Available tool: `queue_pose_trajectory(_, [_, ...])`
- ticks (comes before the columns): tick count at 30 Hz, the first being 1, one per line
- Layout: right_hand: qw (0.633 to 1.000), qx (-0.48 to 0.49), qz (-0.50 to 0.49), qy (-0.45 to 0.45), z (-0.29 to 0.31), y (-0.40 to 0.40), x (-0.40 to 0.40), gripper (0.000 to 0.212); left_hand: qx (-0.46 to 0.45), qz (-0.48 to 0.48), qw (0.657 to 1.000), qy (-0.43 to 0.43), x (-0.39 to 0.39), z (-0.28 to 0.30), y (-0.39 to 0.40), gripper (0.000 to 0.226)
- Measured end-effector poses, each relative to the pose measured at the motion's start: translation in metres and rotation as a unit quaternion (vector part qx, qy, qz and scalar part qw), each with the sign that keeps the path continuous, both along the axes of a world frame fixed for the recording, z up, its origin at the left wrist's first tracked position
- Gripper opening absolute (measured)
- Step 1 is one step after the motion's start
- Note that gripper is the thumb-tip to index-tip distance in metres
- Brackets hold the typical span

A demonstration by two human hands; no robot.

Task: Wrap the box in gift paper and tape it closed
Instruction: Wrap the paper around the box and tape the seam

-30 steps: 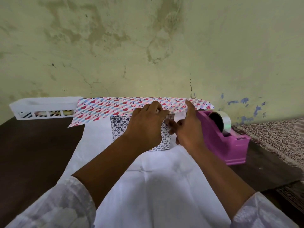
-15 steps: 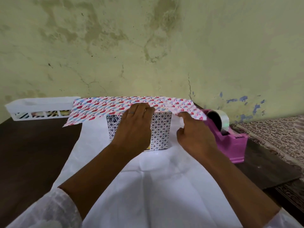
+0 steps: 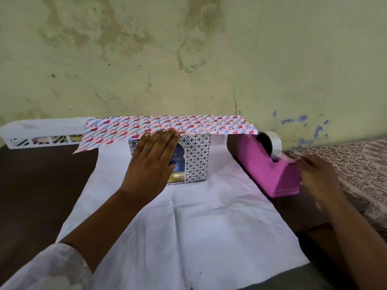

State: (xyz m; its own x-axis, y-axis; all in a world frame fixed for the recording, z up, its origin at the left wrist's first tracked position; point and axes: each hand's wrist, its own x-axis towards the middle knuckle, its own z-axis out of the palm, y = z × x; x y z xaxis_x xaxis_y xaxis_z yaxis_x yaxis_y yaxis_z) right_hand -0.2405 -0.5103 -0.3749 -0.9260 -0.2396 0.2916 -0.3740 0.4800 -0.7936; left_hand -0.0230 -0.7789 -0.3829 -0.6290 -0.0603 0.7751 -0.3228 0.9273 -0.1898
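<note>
The left hand lies flat on the box, pinning the paper edge on top. The right hand, blurred, grip unclear, reaches the dispenser. Next, it must pull tape.

left hand flat on box, pressing gift paper | right hand touches pink tape dispenser

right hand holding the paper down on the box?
No: the right hand is at the cutter end of the pink tape dispenser; the left hand presses the gift paper on the box.
</note>
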Motion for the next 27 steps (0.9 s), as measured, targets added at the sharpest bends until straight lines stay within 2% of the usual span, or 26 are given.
queue_pose_trajectory(2, [0.99,-0.077,0.034,-0.11,0.006,0.001,-0.001,0.02,0.001,0.0,1.0,0.005,0.0,0.0,0.002,0.074])
queue_pose_trajectory(4, [0.973,-0.13,0.049,-0.182,0.012,0.0,-0.002,0.013,-0.002,0.003,1.0,0.013,-0.001,-0.001,0.003,0.073])
queue_pose_trajectory(7, [0.959,-0.184,0.028,-0.212,0.014,-0.008,-0.005,0.01,-0.009,0.002,1.0,0.027,-0.001,-0.002,0.005,0.067])
queue_pose_trajectory(10, [0.936,-0.253,0.002,-0.246,0.016,-0.016,-0.008,0.026,-0.001,0.004,1.0,0.024,-0.002,-0.001,0.006,0.071])
queue_pose_trajectory(11, [0.925,-0.284,-0.001,-0.253,0.016,-0.018,-0.008,0.025,0.002,0.005,1.0,0.02,-0.001,0.0,0.007,0.074])
queue_pose_trajectory(13, [0.907,-0.351,-0.015,-0.234,0.015,-0.022,-0.003,0.012,0.005,0.006,1.0,0.016,-0.001,0.0,0.006,0.075])
queue_pose_trajectory(17, [0.857,-0.489,-0.002,-0.163,0.003,-0.026,0.002,0.021,0.006,0.004,1.0,0.02,-0.001,0.0,0.005,0.076])
queue_pose_trajectory(21, [0.808,-0.562,0.01,-0.177,-0.005,-0.023,-0.001,0.019,-0.001,-0.001,1.0,0.03,-0.003,-0.002,0.005,0.07])
queue_pose_trajectory(23, [0.798,-0.576,0.007,-0.177,-0.009,-0.023,0.0,0.02,-0.007,-0.004,0.999,0.036,-0.003,-0.002,0.005,0.065])
queue_pose_trajectory(27, [0.805,-0.571,-0.038,-0.154,-0.012,-0.029,0.007,0.026,-0.004,-0.005,0.999,0.036,-0.004,-0.002,0.006,0.066])
